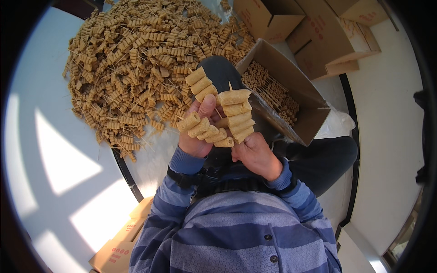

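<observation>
My left hand (193, 144) is closed around skewers of tan, ridged rolls that look like bean-curd rolls. One of its skewers (199, 84) sticks up past the thumb, and another skewer (205, 130) slants across the palm. My right hand (258, 157) grips the lower end of an upright skewer of rolls (238, 116), whose pointed tip shows at the top. This skewer is right beside those in the left hand. Behind the rolls, some fingers are hidden.
Ahead and left lies a large heap of similar skewers (150, 59). An open, plastic-lined cardboard box (314, 111) beside my knee holds packed skewers (271, 91), roll ends up. More cardboard boxes (318, 36) stand at the far right; another carton (120, 245) is at the near left.
</observation>
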Demonstrator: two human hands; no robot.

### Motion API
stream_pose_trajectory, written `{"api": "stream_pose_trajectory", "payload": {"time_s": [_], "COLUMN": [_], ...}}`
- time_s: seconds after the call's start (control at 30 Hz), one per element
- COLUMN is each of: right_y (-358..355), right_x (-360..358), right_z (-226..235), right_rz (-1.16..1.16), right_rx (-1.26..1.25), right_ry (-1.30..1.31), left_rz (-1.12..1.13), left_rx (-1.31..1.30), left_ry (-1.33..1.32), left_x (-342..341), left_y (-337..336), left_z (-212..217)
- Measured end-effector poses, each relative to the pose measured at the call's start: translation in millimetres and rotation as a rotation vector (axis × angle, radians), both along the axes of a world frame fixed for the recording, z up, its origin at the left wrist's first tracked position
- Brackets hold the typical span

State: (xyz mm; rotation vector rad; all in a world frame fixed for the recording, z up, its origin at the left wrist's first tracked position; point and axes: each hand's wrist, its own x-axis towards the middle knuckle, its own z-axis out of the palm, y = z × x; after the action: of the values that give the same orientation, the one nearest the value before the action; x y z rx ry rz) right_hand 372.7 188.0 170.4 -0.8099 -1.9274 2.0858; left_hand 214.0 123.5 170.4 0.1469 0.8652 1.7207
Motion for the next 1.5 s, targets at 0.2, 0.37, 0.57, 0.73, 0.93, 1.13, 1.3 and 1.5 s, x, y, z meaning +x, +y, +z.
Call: {"api": "stream_pose_trajectory", "payload": {"time_s": [0.2,0.37,0.57,0.73,0.93,1.13,1.3,1.5], "right_y": [0,1,-2,5,12,16,22,29], "right_x": [2,2,4,0,-8,-16,-23,-36], "right_z": [-1,-6,-8,-1,-2,-8,-11,-16], "right_rz": [-0.047,-0.077,-0.043,-0.058,0.064,-0.01,-0.067,-0.1], "right_rx": [-0.117,-0.153,-0.122,-0.402,-0.513,-0.529,-0.49,-0.572], "right_ry": [0.001,-0.039,-0.056,0.058,-0.004,-0.041,-0.115,-0.2], "left_rz": [-0.233,-0.278,-0.241,-0.205,-0.251,-0.131,0.507,-0.036], "left_rx": [0.058,-0.012,-0.054,0.018,0.025,0.061,-0.638,-1.412], "left_ry": [-0.003,0.167,0.173,0.092,-0.096,-0.149,0.109,1.217], "left_x": [4,1,-10,-11,-19,-72,-153,-200], "left_y": [-12,-25,-7,-7,-15,-77,-164,-227], "left_z": [-24,-36,-21,-18,-31,-92,-229,-346]}}
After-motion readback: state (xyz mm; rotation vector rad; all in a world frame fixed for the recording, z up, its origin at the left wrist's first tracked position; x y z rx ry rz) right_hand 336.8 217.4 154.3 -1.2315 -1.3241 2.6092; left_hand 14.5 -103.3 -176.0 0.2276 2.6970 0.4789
